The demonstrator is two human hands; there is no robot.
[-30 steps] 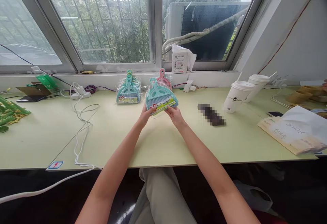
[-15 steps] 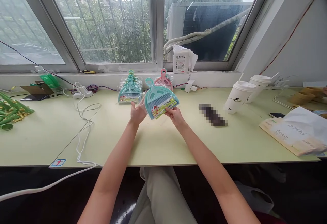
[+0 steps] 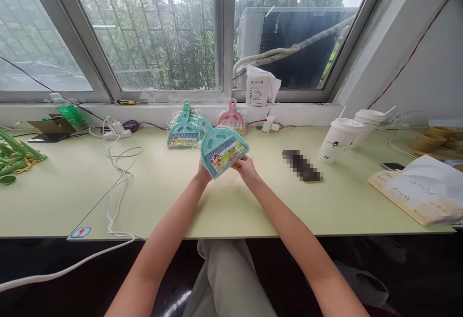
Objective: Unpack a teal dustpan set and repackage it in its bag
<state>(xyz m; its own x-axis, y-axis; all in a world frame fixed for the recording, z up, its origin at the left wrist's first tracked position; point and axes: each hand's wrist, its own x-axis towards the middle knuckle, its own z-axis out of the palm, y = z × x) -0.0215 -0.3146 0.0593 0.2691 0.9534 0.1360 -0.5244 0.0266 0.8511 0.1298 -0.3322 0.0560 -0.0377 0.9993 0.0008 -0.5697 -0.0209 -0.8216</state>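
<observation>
Teal plastic dustpan-and-brush set (image 3: 221, 147) in clear wrap sits gripped in our left hand (image 3: 203, 174) and right hand (image 3: 245, 168). We hold it tilted, just in front of the stack of matching teal sets (image 3: 183, 129).

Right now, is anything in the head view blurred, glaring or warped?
Head view: daylight from the window, even, no harsh glare; wide-angle bending of the frame edges; a pixelated patch on the table; the teal dustpan set in both hands stays sharp.

Small teal plastic dustpan-and-brush set (image 3: 221, 147), wrapped in clear film with a colourful label; held tilted above the table, handle pointing up-left
</observation>
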